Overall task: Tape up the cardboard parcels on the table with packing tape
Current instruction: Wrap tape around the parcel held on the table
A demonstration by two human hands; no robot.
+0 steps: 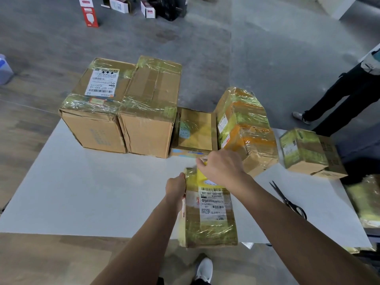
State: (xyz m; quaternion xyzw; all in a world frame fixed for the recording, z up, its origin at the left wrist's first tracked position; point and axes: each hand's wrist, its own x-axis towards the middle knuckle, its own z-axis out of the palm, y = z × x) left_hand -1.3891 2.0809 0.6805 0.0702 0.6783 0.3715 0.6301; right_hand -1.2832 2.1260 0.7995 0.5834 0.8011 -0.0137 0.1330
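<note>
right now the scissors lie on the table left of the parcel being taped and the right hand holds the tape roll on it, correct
Not quite. The head view shows the scissors lying on the table to the right of the parcel, not the left. The right hand does hold the tape roll on it.

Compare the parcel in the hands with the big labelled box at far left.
The held parcel is small and flat; the far-left box is much bigger and taller. Yellowish tape covers nearly all of the held parcel; the far-left box's front is bare. The left hand grips the held parcel, the right hand is at its far end; the far-left box stands untouched. Both carry a white label on top.
</note>
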